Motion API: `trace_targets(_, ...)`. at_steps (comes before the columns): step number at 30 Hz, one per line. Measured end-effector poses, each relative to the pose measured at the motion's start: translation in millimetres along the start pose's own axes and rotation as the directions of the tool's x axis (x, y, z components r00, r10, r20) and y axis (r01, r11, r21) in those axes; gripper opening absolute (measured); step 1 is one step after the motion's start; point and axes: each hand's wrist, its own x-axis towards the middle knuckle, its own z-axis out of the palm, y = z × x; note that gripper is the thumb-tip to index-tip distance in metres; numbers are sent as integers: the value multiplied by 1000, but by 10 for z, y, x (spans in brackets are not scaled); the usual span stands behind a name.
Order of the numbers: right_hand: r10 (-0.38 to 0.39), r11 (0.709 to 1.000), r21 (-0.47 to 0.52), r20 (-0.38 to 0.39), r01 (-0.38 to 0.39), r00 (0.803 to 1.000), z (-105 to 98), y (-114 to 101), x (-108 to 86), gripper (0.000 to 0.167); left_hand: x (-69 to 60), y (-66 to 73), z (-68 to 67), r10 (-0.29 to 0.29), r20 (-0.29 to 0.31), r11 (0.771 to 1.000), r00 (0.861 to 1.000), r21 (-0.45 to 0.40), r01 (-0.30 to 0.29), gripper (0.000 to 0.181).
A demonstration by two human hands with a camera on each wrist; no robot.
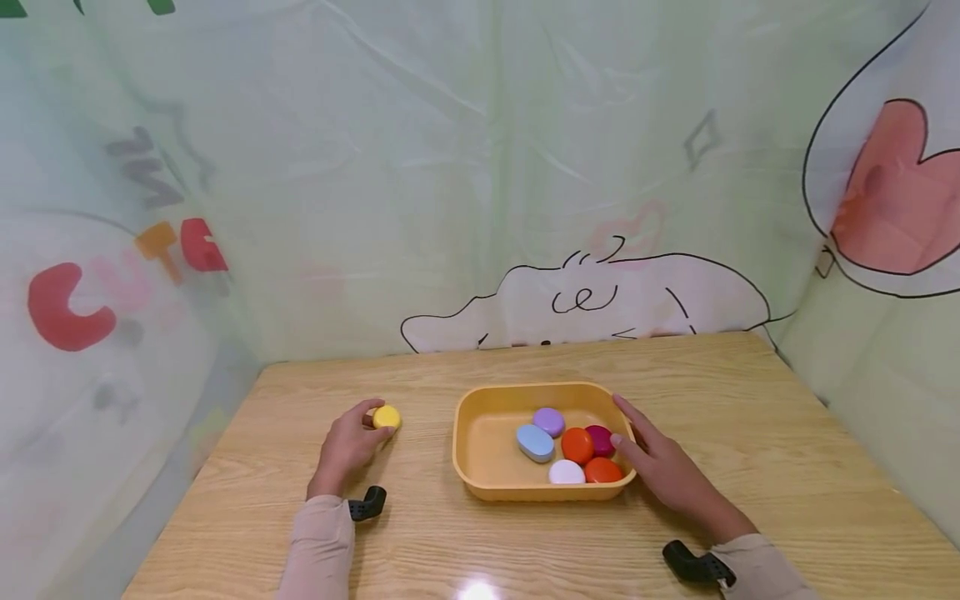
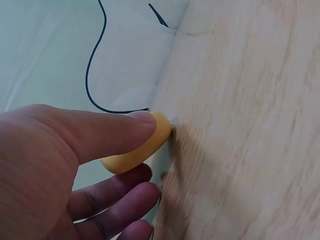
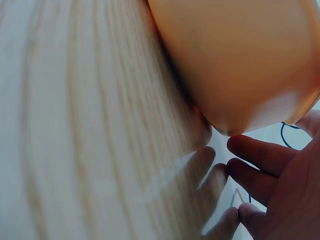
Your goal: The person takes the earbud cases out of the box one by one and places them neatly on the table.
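Note:
My left hand (image 1: 351, 446) pinches a yellow rounded piece (image 1: 387, 417) between thumb and fingers, left of the orange tray (image 1: 480, 493). In the left wrist view the thumb lies over the yellow piece (image 2: 131, 159), close to the table. On the tray's right side rests my right hand (image 1: 670, 471), its thumb over the rim and its fingers along the outer wall. The right wrist view shows the fingers (image 3: 260, 150) by the tray's outside (image 3: 240, 60). Inside the tray, toward the right, lie a purple piece (image 1: 548, 422), a blue oval (image 1: 536, 443), a white piece (image 1: 567, 472) and several red and magenta ones (image 1: 577, 446).
The wooden table (image 1: 420, 550) ends at a printed curtain (image 1: 360, 183) along the back and sides. A black device (image 1: 367, 504) is at the left wrist, and another black device (image 1: 693, 565) at the right.

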Motion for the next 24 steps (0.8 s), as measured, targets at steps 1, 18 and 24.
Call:
trace_targets(1,1,1000,-1,0,-1,1000,1,1,2,68,0,1,2,1,-2,1000,1000,2,-1,54)
trace_targets(18,15,1000,3,1,-15,1000,0,-1,-5,70,-1,64,-12,60,-41,994,997,-84,-63,50)
trace_targets(24,12,1000,19,-8,-12,1000,14,-5,-12,69,-51,293,23,121,-67,980,990,-152,-130,38)
